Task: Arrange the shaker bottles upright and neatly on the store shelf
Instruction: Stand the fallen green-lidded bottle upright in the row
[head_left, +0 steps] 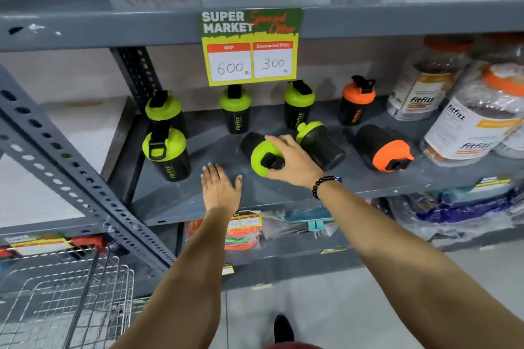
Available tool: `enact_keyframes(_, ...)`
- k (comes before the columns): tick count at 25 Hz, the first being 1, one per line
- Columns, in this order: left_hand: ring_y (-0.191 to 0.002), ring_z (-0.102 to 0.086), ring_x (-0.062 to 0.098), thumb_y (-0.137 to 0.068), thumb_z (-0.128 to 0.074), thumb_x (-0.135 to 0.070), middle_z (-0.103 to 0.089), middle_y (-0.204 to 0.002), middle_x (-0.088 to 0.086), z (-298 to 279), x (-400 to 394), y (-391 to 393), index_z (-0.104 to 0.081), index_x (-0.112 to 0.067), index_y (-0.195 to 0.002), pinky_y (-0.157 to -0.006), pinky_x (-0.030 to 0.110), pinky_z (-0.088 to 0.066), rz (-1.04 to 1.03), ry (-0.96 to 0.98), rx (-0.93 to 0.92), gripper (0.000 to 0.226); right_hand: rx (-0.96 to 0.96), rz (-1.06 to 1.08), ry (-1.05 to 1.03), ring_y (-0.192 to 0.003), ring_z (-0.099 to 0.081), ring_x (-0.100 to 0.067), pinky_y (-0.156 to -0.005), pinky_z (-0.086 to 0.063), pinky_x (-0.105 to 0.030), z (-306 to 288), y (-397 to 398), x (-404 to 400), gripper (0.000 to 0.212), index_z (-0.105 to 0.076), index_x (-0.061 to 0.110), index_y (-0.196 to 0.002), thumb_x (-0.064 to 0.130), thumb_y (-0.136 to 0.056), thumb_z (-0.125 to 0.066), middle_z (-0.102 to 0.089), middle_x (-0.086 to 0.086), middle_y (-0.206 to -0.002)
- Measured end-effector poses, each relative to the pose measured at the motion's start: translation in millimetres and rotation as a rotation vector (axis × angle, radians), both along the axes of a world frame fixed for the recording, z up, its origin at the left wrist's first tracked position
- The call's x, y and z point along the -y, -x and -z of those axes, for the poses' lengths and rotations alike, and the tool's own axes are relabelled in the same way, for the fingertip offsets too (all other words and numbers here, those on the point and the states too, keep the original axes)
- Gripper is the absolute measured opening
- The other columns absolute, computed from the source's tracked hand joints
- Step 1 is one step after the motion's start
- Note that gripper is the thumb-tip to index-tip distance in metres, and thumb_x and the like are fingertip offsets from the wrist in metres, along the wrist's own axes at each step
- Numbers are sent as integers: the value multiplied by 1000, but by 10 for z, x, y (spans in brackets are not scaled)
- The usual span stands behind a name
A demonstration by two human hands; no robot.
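Note:
Black shaker bottles stand and lie on a grey shelf (198, 201). Upright ones: a green-lidded bottle at front left (167, 154), another behind it (164, 109), two green-lidded ones at the back (235, 110) (298, 105), and an orange-lidded one (357, 100). A green-lidded bottle (259, 154) lies on its side with my right hand (292, 159) wrapped over its lid. Just right of it another green-lidded bottle (320, 143) lies tilted. An orange-lidded bottle (381, 147) lies on its side further right. My left hand (219, 187) rests flat on the shelf with fingers spread.
Large wrapped fitfizz jars (465, 127) crowd the shelf's right end. A price sign (249, 47) hangs from the shelf above. A slanted perforated steel brace (68, 161) crosses at left, with a wire basket (65, 300) below. Packaged goods fill the lower shelf.

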State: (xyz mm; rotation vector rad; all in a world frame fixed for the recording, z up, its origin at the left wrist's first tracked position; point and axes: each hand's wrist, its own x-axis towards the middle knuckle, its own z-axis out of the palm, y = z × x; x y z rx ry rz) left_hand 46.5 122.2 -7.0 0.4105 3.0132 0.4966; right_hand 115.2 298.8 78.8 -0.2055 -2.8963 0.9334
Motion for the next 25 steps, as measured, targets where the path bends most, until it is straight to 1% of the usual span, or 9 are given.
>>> enact_keyframes(4,-148,-7,34,-98,-33,-45,-13,-158,23,55,-7,10,-15,4,-148,-122,42,-3,-3,-1,-34,73,-23,51,14,-118,-51,-30,-99,-43,-37,-334,307,23,64,-52,25,-131,39,-70,-66,-56,-13,-125)
enact_keyframes(7,-149,-7,33,-97,-32,-46,-14,-159,22,70,-9,13,-16,2,-149,-122,40,-3,-6,-3,-42,73,7,55,13,-98,-61,-26,-80,-50,-32,-493,541,103,39,-67,28,-103,45,-69,-60,-70,-6,-102)
enact_keyframes(10,-148,-8,32,-96,-33,-47,-15,-159,21,79,-3,22,-18,1,-149,-122,40,-3,-14,-12,-49,72,56,48,33,-95,-62,-24,-77,-50,-31,-505,683,157,32,-69,26,-100,41,-73,-61,-71,-6,-101)
enact_keyframes(13,-148,-9,32,-96,-33,-48,-16,-159,20,84,-1,25,-18,0,-149,-122,40,-4,-19,-21,-61,72,80,42,48,-93,-61,-23,-70,-44,-27,-495,746,159,30,-68,26,-101,41,-77,-59,-69,-5,-98)
enact_keyframes(17,-149,-9,31,-96,-32,-48,-15,-159,20,82,5,18,-18,0,-149,-122,39,-3,-21,-22,-65,73,155,8,17,-88,-56,-23,-66,-41,-27,-565,791,109,19,-62,24,-81,42,-80,-55,-62,-4,-90)
enact_keyframes(18,-149,-9,31,-96,-32,-48,-15,-159,20,81,8,16,-18,-1,-149,-122,39,-3,-19,-25,-65,72,143,-14,11,-91,-57,-24,-69,-46,-29,-597,801,107,18,-63,24,-83,40,-80,-55,-64,-5,-95)
enact_keyframes(20,-149,-8,31,-96,-32,-48,-15,-159,20,77,9,17,-18,-1,-149,-122,39,-3,-16,-28,-62,72,106,-31,-27,-103,-58,-28,-83,-51,-35,-671,818,116,31,-64,20,-104,37,-80,-55,-66,-9,-111)
enact_keyframes(21,-149,-8,31,-96,-32,-48,-15,-159,20,74,9,18,-18,-1,-149,-122,40,-3,-14,-28,-62,72,117,-32,-75,-105,-58,-30,-84,-50,-34,-705,825,124,35,-64,19,-109,37,-81,-55,-66,-10,-114)
enact_keyframes(25,-149,-8,32,-96,-31,-48,-15,-159,19,67,17,12,-17,-1,-149,-122,40,-4,-7,-19,-63,72,186,6,-180,-104,-58,-30,-74,-42,-29,-722,866,141,39,-65,17,-107,46,-83,-55,-65,-11,-113)
